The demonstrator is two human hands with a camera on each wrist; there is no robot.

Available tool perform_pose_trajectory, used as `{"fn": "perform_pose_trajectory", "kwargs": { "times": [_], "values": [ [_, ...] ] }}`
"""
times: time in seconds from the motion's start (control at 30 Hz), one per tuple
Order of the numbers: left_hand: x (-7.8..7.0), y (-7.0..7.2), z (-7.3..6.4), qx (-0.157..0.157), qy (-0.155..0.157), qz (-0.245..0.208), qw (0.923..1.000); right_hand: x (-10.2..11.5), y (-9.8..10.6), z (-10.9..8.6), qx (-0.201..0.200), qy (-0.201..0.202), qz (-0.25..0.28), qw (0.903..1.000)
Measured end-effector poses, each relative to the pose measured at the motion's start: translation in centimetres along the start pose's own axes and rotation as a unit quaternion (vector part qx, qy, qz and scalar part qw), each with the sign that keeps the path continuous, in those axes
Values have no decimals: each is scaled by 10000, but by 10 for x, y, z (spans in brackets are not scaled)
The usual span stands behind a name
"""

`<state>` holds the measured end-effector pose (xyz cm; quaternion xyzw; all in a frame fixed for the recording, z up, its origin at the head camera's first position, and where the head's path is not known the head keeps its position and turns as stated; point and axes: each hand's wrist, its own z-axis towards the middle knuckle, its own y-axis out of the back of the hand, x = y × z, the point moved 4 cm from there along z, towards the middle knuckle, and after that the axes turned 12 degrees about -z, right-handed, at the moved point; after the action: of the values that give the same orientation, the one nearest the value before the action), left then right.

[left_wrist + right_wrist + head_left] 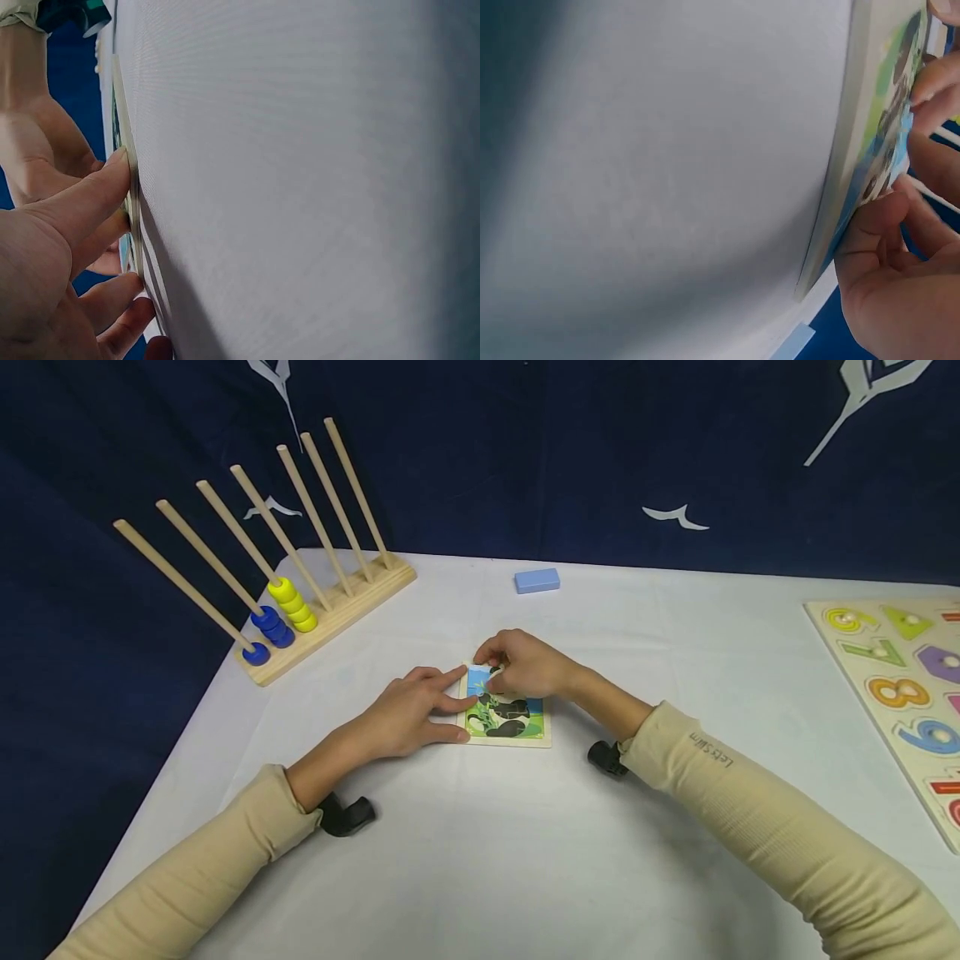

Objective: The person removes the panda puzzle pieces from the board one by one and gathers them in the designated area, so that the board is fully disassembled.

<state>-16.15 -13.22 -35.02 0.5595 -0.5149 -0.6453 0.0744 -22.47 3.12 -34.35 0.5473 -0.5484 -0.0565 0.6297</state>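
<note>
A small square panda puzzle (509, 742) with a pale wooden border lies flat on the white table. My left hand (402, 713) rests at its left side, fingers spread and fairly straight, with fingertips on the border and picture. In the left wrist view, the left thumb (94, 191) lies along the puzzle's edge (129, 142). Over the upper part of the picture, my right hand (534, 665) has curled fingers and pinches a puzzle piece, mostly covered by the fingers. From the right wrist view, the right hand (907, 277) is against the puzzle's far end.
A wooden peg stand (337, 620) with blue and yellow beads stands at the back left. Behind the puzzle lies a blue block (537, 581). A board of colourful numbers and shapes (885, 693) lies at the right edge. A dark blue curtain (480, 460) hangs behind the table.
</note>
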Motion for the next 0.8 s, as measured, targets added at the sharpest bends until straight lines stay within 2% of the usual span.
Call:
{"fn": "perform_pose_trajectory", "kwargs": {
  "times": [0.13, 0.27, 0.6, 0.8],
  "values": [
    [0, 0, 0, -33, -8, -19, 10000, 5, -1, -1, -139, 233, -874, 9958],
    [0, 0, 0, -46, -8, 21, 10000, 10, 0, -2, -251, 330, -1342, 9901],
    [-2, 2, -2, -36, -22, 74, 10000, 15, 0, -2, -310, 202, -1729, 9842],
    [-3, 1, -2, -29, -38, 73, 10000, 16, 3, 1, -245, 99, -1776, 9838]
  ]
}}
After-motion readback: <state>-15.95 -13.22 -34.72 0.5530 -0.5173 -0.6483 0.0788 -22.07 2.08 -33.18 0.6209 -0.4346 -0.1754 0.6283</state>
